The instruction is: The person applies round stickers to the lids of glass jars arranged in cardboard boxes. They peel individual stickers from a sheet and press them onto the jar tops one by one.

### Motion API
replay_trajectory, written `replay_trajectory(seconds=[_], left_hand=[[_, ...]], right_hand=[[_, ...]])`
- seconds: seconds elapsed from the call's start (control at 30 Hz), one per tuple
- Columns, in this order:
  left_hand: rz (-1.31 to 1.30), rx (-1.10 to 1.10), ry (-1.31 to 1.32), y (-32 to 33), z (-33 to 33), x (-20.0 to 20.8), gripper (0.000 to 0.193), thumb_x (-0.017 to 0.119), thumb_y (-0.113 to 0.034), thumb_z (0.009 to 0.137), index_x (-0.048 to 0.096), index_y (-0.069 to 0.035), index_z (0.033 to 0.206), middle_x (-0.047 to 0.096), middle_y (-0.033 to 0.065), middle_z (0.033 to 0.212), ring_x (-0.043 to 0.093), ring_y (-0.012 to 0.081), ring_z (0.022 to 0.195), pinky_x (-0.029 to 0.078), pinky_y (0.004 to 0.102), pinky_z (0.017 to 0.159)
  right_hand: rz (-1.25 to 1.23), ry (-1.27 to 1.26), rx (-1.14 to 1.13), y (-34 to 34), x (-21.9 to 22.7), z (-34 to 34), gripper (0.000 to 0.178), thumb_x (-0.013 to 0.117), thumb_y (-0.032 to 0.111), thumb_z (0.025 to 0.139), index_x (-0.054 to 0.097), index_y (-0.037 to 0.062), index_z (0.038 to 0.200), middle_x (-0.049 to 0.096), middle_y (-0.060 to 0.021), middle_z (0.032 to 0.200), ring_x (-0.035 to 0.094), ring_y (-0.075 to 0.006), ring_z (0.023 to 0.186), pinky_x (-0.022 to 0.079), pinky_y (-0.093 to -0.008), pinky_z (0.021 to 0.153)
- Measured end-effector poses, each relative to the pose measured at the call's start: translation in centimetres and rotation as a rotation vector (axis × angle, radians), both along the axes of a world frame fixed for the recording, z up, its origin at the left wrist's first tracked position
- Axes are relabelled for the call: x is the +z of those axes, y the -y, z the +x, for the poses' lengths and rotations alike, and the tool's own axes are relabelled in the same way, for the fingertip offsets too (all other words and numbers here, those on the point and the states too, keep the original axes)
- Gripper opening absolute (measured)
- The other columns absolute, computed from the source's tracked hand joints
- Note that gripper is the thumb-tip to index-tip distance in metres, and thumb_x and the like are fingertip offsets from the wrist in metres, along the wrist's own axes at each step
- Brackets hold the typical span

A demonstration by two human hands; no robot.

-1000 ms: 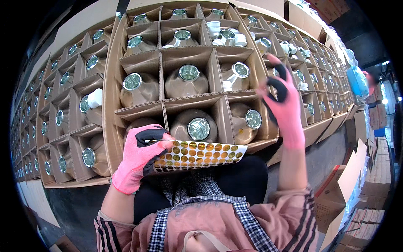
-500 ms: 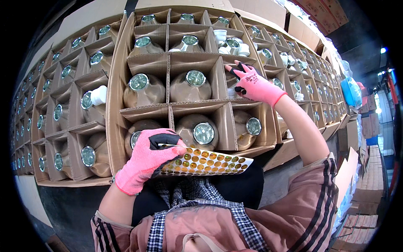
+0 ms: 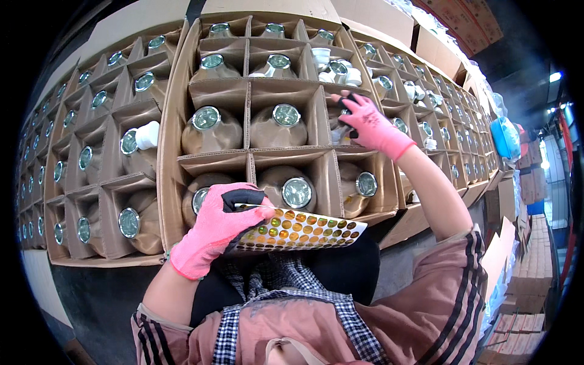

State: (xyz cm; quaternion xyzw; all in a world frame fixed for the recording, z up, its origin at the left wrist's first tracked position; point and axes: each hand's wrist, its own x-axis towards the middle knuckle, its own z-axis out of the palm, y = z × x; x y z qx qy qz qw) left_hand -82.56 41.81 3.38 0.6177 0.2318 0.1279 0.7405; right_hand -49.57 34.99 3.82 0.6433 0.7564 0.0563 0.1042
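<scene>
My left hand point(image 3: 214, 220), in a pink glove with black finger parts, grips a white sheet of round gold stickers point(image 3: 298, 231) by its left end, above my lap. A matching glove covers my right hand point(image 3: 372, 126), which reaches over a right-hand compartment of the middle carton. Its fingers are spread over a clear glass jar point(image 3: 339, 135) that they partly hide. Whether the fingertips press on the jar I cannot tell. Left of it stands another round glass jar point(image 3: 281, 129) with a shiny rim. A tilted jar point(image 3: 359, 185) lies in the nearer compartment.
Cardboard dividers point(image 3: 248, 97) split the middle carton into cells. White plastic caps point(image 3: 321, 56) lie around a jar at its far right. More cartons of jars stand on the left point(image 3: 100, 161) and right. A blue basin point(image 3: 504, 137) and stacked boxes point(image 3: 526, 255) are farther right.
My right hand has shifted slightly, and more of the jar beneath its fingers shows. The left hand and sticker sheet stay nearly in place. The whole view has moved a little.
</scene>
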Motion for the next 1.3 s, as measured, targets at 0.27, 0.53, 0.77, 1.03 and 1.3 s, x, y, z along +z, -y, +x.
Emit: replay_trajectory(seconds=[0.27,0.53,0.77,1.03,1.3], left_hand=[[-0.075,0.120,0.079,0.3,-0.5,-0.9,0.013,0.066,-0.011,0.071,0.061,0.001,0.073,0.056,-0.0005,0.069,0.052,0.0052,0.067,0.041,0.0190,0.063],[-0.056,0.145,0.092,0.3,0.0,-0.4,0.015,0.065,-0.012,0.070,0.060,0.002,0.073,0.055,0.0008,0.069,0.051,0.0071,0.067,0.040,0.0198,0.062],[-0.062,0.168,0.088,0.3,0.1,-0.4,0.016,0.065,-0.013,0.070,0.060,0.002,0.072,0.054,0.0002,0.068,0.051,0.0064,0.066,0.040,0.0195,0.061],[-0.172,0.196,0.055,0.3,-0.3,-0.2,0.014,0.066,-0.013,0.071,0.061,0.000,0.074,0.057,-0.0007,0.071,0.052,0.0053,0.067,0.041,0.0188,0.062],[-0.035,-0.078,0.043,0.3,-0.2,-0.5,0.014,0.067,-0.013,0.071,0.062,-0.001,0.075,0.059,-0.0005,0.067,0.051,0.0034,0.063,0.042,0.0194,0.057]], right_hand=[[0.222,-0.868,-0.260,7.6,8.0,-12.1,0.028,0.071,0.015,0.066,0.058,0.0003,0.087,0.059,-0.0097,0.082,0.058,-0.0203,0.078,0.045,-0.0297,0.072],[0.215,-0.693,-0.256,9.5,7.6,-13.8,0.017,0.068,0.003,0.063,0.060,0.0038,0.077,0.060,-0.0078,0.075,0.058,-0.0264,0.075,0.046,-0.0343,0.070],[0.340,-0.554,-0.115,9.5,6.7,-13.7,0.019,0.066,-0.001,0.057,0.058,0.0052,0.074,0.059,-0.0057,0.077,0.057,-0.0261,0.082,0.045,-0.0358,0.074],[0.325,-0.493,-0.029,9.0,6.7,-13.4,0.026,0.064,0.001,0.052,0.055,0.0067,0.076,0.055,-0.0050,0.082,0.053,-0.0278,0.095,0.041,-0.0380,0.081],[0.295,-0.497,-0.104,0.3,7.9,-12.5,0.011,0.064,0.003,0.062,0.056,0.0055,0.068,0.041,-0.0105,0.128,0.027,-0.0338,0.124,0.024,-0.0443,0.101]])
